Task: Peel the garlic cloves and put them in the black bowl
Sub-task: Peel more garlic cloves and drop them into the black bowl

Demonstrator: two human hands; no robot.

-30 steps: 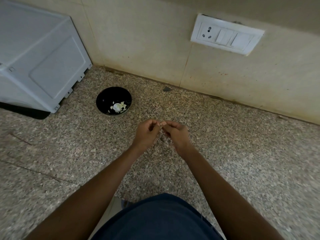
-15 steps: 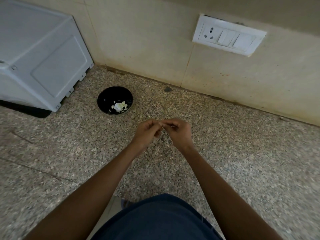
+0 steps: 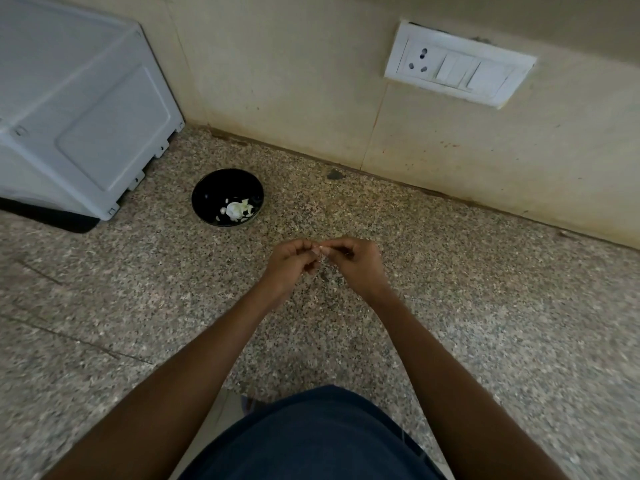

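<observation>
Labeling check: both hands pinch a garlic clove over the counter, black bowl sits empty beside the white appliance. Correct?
Not quite. In the head view the black bowl isn't empty: pale garlic pieces lie inside. The rest holds: left hand and right hand pinch something small, beside the white appliance.

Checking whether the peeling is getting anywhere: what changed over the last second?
Very little. Both hands stay together over the counter, left hand and right hand still pinching something tiny, probably a garlic clove, at their fingertips. Nothing was let go. The black bowl and its contents are unchanged.
</observation>
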